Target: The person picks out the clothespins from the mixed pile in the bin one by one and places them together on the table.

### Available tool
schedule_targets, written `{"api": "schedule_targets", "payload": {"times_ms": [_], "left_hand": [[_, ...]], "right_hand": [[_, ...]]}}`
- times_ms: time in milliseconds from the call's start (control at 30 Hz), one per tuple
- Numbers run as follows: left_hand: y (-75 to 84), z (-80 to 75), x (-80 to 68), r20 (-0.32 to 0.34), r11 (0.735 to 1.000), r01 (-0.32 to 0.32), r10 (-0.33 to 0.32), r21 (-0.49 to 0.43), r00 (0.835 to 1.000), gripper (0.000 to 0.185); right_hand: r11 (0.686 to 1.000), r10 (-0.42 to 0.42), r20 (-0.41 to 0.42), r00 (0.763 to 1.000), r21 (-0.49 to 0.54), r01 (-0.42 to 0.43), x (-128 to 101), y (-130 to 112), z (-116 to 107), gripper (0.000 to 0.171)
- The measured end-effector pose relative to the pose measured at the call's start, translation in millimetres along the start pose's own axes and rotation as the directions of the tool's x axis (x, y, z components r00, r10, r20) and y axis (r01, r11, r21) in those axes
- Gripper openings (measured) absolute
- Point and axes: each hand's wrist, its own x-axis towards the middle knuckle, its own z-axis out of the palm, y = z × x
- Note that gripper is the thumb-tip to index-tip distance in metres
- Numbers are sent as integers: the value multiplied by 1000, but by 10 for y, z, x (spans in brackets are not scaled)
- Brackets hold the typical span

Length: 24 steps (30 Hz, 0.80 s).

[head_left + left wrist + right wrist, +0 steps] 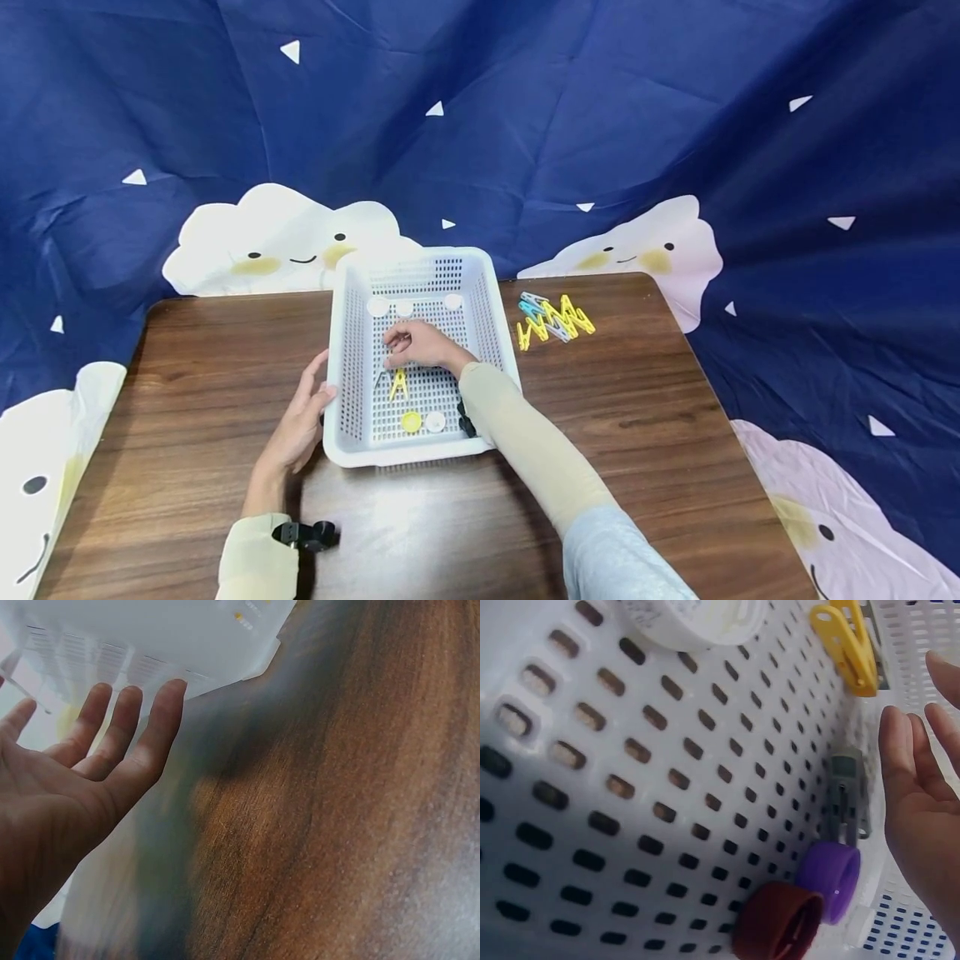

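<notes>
A white perforated plastic basket (352, 448) sits on the table. My left hand (300, 421) touches its left side with spread, slightly bent fingers; the left wrist view shows that hand (90, 765) against the basket's outer wall (187, 637). Inside the basket, my right hand (422, 343) hovers with relaxed fingers, nothing visible in it. Close to its fingertips lie a yellow clothespin (399, 383) and a grey clothespin (845, 795). A purple bottle cap (829, 881), a dark red bottle cap (780, 922) and a white cap (705, 619) are also inside the basket.
Several yellow, blue and grey clothespins (555, 319) lie in a loose pile right of the basket. More caps, including a yellow cap (411, 422), are on the basket floor. Behind the wooden table (600, 400) hangs a dark blue cloth (480, 125) with clouds.
</notes>
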Motion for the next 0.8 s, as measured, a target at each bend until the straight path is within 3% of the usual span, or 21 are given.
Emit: {"api": "schedule_targets", "payload": {"times_ms": [800], "left_hand": [[11,-8,5,-3,999,32,-32,14,999,63]], "right_hand": [[975,67,66,996,-218,-51,135,27,117,32]]}}
